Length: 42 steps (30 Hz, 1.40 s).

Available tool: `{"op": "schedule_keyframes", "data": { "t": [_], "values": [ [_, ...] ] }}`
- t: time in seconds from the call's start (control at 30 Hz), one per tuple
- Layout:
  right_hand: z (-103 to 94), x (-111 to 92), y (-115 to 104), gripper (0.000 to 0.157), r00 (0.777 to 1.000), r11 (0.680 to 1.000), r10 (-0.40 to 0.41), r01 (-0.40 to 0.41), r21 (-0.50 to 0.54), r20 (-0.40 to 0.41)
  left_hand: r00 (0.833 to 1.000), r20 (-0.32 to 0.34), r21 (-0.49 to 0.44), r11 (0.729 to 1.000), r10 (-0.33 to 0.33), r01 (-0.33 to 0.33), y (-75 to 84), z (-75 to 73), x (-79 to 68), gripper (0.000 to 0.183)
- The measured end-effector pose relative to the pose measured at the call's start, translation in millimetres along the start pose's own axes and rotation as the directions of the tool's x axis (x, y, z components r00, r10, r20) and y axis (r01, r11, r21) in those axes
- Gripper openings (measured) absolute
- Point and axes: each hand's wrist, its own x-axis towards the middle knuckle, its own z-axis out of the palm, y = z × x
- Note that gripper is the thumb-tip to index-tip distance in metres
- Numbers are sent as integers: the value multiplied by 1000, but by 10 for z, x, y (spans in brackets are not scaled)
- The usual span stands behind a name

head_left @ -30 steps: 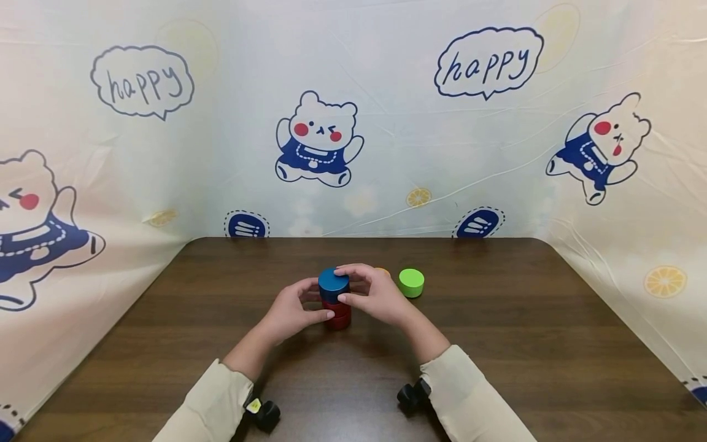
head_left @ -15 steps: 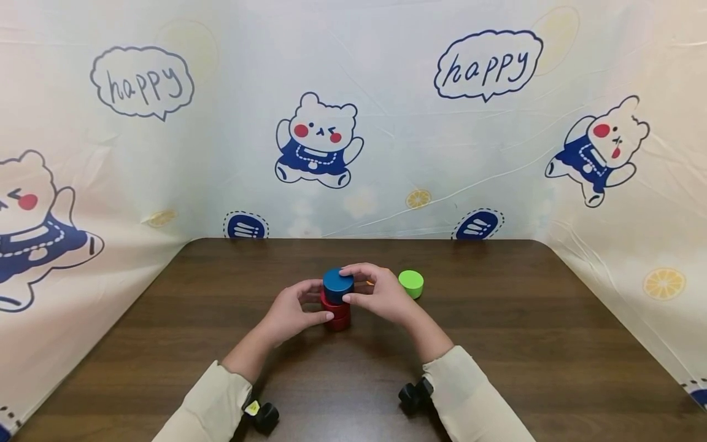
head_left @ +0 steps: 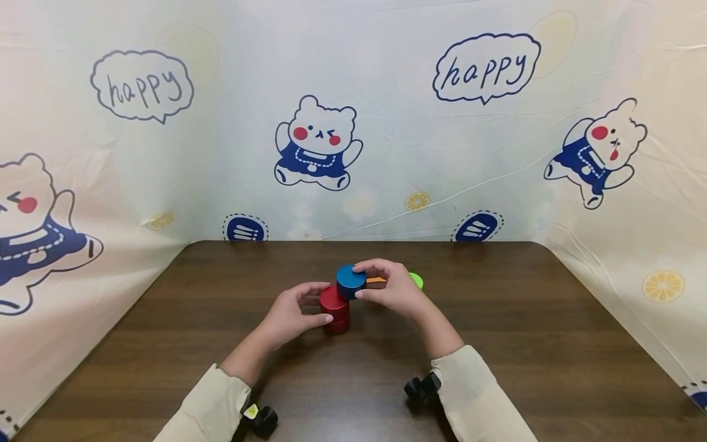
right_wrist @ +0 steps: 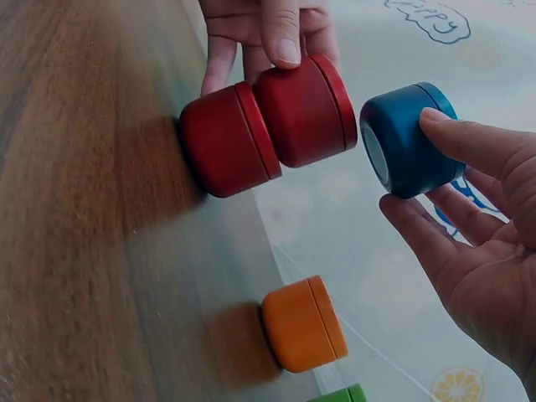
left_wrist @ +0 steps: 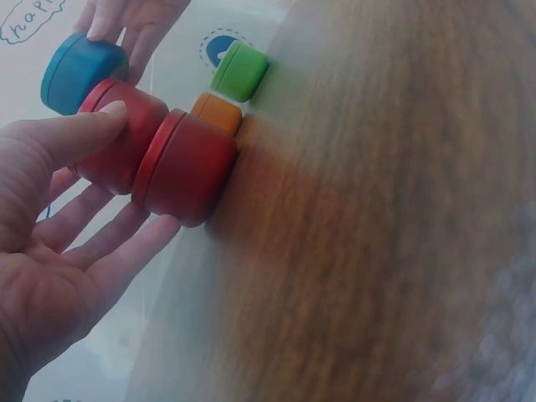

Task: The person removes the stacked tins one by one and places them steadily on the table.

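Note:
Two red lidded tins stand one on the other: the upper tin sits slightly off-centre on the lower tin. My left hand holds the upper red tin between thumb and fingers, its lower fingers reaching beside the bottom one. A blue lidded tin is pinched between the thumb and fingers of my right hand. It hangs in the air, just right of the stack's top and apart from it in the right wrist view; its pale underside shows there.
Behind my right hand stand an orange tin and a green tin on the brown wooden table, both partly hidden in the head view. A printed cloth hangs along the table's back and sides.
My right hand has moved the blue tin from the top of the red stack up and to the right. My left hand stays at the red tins.

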Motion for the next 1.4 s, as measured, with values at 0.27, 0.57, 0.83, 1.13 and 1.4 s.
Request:
{"op": "schedule_keyframes", "data": {
  "t": [0.27, 0.57, 0.83, 1.13, 1.4],
  "values": [
    [-73, -51, -82, 41, 1000, 1000, 1, -1, 0, -8, 1000, 3, -16, 1000, 4, -4, 19, 7, -7, 61],
    [-144, -118, -254, 42, 999, 999, 50, -50, 6, -3, 1000, -5, -1, 1000, -4, 4, -6, 7, 5, 62],
    [-233, -130, -255, 42, 997, 997, 71, -71, 43, -7, 1000, -9, -1, 1000, 7, -7, -18, 11, 10, 61],
    [-331, -47, 54, 45, 993, 993, 107, -105, 58, -42, 1000, -2, -19, 1000, 1, -1, -15, 8, 0, 60],
    [-403, -46, 162, 44, 993, 993, 105, -102, 65, -61, 1000, -2, -27, 1000, 12, -12, -23, 6, 10, 59]
  ]
}}
